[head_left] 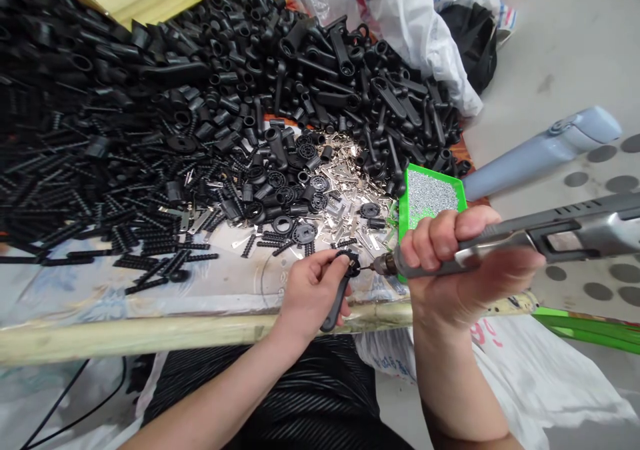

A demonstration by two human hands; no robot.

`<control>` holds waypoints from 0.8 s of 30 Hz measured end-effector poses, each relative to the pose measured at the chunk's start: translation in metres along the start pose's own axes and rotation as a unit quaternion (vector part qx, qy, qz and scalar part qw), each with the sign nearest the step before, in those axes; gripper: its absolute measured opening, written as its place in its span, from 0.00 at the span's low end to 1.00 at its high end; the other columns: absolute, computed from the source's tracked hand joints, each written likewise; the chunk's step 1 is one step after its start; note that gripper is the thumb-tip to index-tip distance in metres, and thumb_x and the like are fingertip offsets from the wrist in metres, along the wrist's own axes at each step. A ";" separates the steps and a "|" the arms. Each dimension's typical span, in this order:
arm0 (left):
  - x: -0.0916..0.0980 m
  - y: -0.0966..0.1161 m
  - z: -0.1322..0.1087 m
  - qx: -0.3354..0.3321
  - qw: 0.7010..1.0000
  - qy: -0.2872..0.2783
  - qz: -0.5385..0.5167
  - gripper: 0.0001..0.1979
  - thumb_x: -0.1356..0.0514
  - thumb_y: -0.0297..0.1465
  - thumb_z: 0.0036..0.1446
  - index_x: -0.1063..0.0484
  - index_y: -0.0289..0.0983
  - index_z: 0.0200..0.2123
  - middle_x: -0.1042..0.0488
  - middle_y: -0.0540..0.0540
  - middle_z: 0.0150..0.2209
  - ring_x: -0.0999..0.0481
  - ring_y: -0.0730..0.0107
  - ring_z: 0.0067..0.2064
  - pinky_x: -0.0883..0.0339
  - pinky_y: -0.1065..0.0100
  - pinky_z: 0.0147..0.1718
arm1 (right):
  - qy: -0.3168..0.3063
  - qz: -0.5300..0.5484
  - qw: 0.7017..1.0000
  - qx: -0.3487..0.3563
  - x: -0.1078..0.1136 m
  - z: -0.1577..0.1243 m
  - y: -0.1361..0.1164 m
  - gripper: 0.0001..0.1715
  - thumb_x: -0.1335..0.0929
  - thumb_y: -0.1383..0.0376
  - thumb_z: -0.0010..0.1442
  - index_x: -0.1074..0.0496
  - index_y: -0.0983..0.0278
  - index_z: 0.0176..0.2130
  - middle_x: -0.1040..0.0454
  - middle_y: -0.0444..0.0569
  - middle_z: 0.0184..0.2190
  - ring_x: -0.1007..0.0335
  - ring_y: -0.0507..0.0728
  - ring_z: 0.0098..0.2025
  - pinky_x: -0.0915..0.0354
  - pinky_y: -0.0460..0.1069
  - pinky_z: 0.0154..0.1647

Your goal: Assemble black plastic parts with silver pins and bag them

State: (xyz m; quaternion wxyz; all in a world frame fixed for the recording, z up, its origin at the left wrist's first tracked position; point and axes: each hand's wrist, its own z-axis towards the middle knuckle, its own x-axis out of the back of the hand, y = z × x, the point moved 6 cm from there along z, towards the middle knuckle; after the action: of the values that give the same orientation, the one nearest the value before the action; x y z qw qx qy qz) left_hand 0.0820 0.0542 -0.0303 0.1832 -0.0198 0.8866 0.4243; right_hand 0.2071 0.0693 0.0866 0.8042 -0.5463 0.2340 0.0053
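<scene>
My left hand [315,287] is closed on a black plastic crank handle [336,303] near the table's front edge, the arm of the part pointing down toward me. Its round end is up between my thumb and fingers. My right hand [450,263] grips a grey power screwdriver [500,233] held almost level. The screwdriver's bit [367,267] points left and meets the round end of the handle, though whether a screw sits there is too small to tell. Just behind my right hand is a green tray [404,203] of small silvery screws [433,193].
Black plastic parts [225,70] lie heaped across the back and left. Flat metal strips [345,183] and ribbed black sticks [160,263] are scattered in front of them. White plastic bags [410,23] stand at the back, and a blue-grey tube [545,153] slants at the right.
</scene>
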 end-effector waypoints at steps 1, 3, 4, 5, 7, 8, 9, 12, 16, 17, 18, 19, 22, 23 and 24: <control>0.000 0.000 0.000 0.000 1.000 0.000 0.001 0.11 0.39 0.39 0.48 0.33 0.37 0.28 0.33 0.54 0.14 0.34 0.73 0.11 0.42 0.75 0.06 | -0.001 0.002 1.000 -0.003 0.000 0.000 0.001 0.25 0.24 0.48 0.45 0.37 0.60 0.24 0.45 0.34 0.16 0.51 0.46 0.13 0.46 0.42 0.11; 0.001 -0.002 0.000 -0.001 1.000 0.000 0.004 0.12 0.39 0.40 0.49 0.33 0.37 0.29 0.33 0.55 0.15 0.34 0.73 0.11 0.42 0.75 0.06 | -0.009 0.007 1.000 -0.011 -0.001 0.000 0.003 0.25 0.24 0.48 0.45 0.37 0.60 0.25 0.44 0.34 0.16 0.50 0.46 0.14 0.46 0.42 0.12; 0.001 -0.002 0.001 -0.001 1.000 -0.001 0.005 0.12 0.39 0.40 0.49 0.32 0.37 0.29 0.33 0.55 0.15 0.33 0.72 0.11 0.41 0.75 0.06 | -0.014 0.009 1.000 -0.013 -0.002 0.000 0.004 0.25 0.24 0.49 0.45 0.37 0.60 0.25 0.43 0.34 0.16 0.50 0.46 0.14 0.46 0.42 0.12; 0.001 -0.002 0.001 -0.002 1.000 -0.002 0.006 0.12 0.39 0.40 0.49 0.32 0.37 0.30 0.33 0.55 0.15 0.33 0.72 0.11 0.41 0.75 0.06 | -0.019 0.010 1.000 -0.012 -0.002 0.000 0.005 0.25 0.24 0.49 0.46 0.37 0.60 0.25 0.43 0.34 0.16 0.50 0.46 0.14 0.46 0.42 0.12; 0.000 -0.002 0.002 -0.003 1.000 -0.004 0.007 0.13 0.39 0.41 0.49 0.32 0.37 0.30 0.33 0.55 0.15 0.33 0.72 0.11 0.42 0.75 0.06 | -0.025 0.010 1.000 -0.010 -0.003 -0.001 0.006 0.24 0.24 0.50 0.46 0.38 0.60 0.24 0.43 0.34 0.16 0.51 0.46 0.13 0.46 0.42 0.12; 0.000 -0.002 0.002 -0.003 1.000 -0.003 0.008 0.13 0.40 0.41 0.49 0.32 0.37 0.30 0.33 0.55 0.15 0.34 0.73 0.11 0.42 0.75 0.06 | -0.026 0.010 1.000 -0.010 -0.004 -0.001 0.007 0.24 0.24 0.50 0.46 0.37 0.60 0.24 0.43 0.34 0.16 0.51 0.46 0.13 0.47 0.42 0.11; 0.000 -0.002 0.002 -0.002 1.000 -0.003 0.011 0.13 0.40 0.41 0.49 0.32 0.37 0.30 0.33 0.55 0.15 0.34 0.73 0.11 0.42 0.76 0.06 | -0.027 0.011 0.999 -0.012 -0.004 -0.001 0.008 0.24 0.24 0.50 0.46 0.37 0.60 0.24 0.42 0.34 0.16 0.51 0.46 0.13 0.47 0.42 0.11; -0.001 0.000 0.001 0.000 1.000 -0.002 0.018 0.12 0.40 0.40 0.49 0.32 0.37 0.29 0.33 0.55 0.14 0.34 0.74 0.11 0.43 0.76 0.06 | -0.031 0.013 0.999 -0.019 -0.004 -0.001 0.010 0.24 0.24 0.50 0.45 0.36 0.60 0.25 0.41 0.35 0.16 0.50 0.46 0.13 0.47 0.43 0.11; -0.002 0.002 0.000 0.003 1.000 0.000 0.017 0.12 0.40 0.40 0.48 0.32 0.37 0.28 0.34 0.56 0.14 0.35 0.74 0.10 0.43 0.76 0.06 | -0.055 0.000 0.998 -0.006 -0.007 -0.002 0.008 0.22 0.24 0.52 0.48 0.37 0.60 0.25 0.42 0.35 0.16 0.50 0.46 0.13 0.45 0.43 0.12; -0.002 0.002 0.000 0.004 1.000 0.000 0.016 0.12 0.40 0.40 0.48 0.33 0.37 0.28 0.34 0.56 0.14 0.35 0.75 0.10 0.43 0.76 0.06 | -0.063 -0.006 0.998 -0.003 -0.008 -0.002 0.007 0.21 0.25 0.53 0.49 0.37 0.59 0.25 0.41 0.35 0.16 0.49 0.47 0.13 0.44 0.43 0.12; -0.002 0.002 0.000 0.005 1.000 0.001 0.014 0.13 0.39 0.41 0.48 0.33 0.37 0.28 0.34 0.56 0.14 0.35 0.75 0.10 0.43 0.76 0.06 | -0.071 -0.011 0.997 -0.001 -0.009 -0.003 0.007 0.20 0.25 0.54 0.49 0.37 0.59 0.25 0.41 0.35 0.16 0.48 0.47 0.14 0.43 0.43 0.12; -0.001 0.001 0.000 0.006 1.000 0.001 0.011 0.13 0.39 0.41 0.47 0.33 0.37 0.27 0.34 0.56 0.14 0.35 0.75 0.10 0.43 0.76 0.06 | -0.078 -0.015 0.997 -0.002 -0.010 -0.003 0.007 0.19 0.25 0.55 0.50 0.36 0.59 0.26 0.41 0.35 0.16 0.47 0.47 0.14 0.43 0.44 0.13; -0.001 0.000 0.001 0.011 1.000 0.001 0.001 0.14 0.38 0.42 0.46 0.33 0.36 0.27 0.34 0.55 0.14 0.36 0.75 0.10 0.44 0.76 0.05 | -0.089 -0.024 0.996 -0.003 -0.011 -0.005 0.009 0.16 0.26 0.57 0.51 0.35 0.59 0.27 0.40 0.35 0.17 0.46 0.48 0.14 0.42 0.44 0.14; -0.001 0.000 0.001 0.012 1.000 0.003 -0.002 0.15 0.38 0.42 0.46 0.32 0.36 0.27 0.33 0.55 0.14 0.36 0.75 0.10 0.44 0.76 0.05 | -0.092 -0.031 0.995 -0.002 -0.011 -0.006 0.010 0.15 0.26 0.57 0.51 0.35 0.58 0.27 0.39 0.35 0.17 0.45 0.48 0.15 0.42 0.45 0.14; 0.000 0.000 0.001 0.013 1.000 0.007 -0.006 0.15 0.37 0.42 0.45 0.32 0.36 0.28 0.34 0.55 0.14 0.36 0.74 0.10 0.44 0.76 0.05 | -0.098 -0.041 0.994 -0.002 -0.011 -0.006 0.011 0.15 0.26 0.57 0.52 0.35 0.59 0.27 0.39 0.36 0.17 0.44 0.48 0.15 0.41 0.45 0.15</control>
State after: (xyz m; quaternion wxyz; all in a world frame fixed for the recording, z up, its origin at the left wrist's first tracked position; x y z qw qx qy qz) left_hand 0.0826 0.0546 -0.0308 0.1803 -0.0256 0.8930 0.4116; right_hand 0.1925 0.0712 0.0795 0.8216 -0.5539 0.1320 0.0266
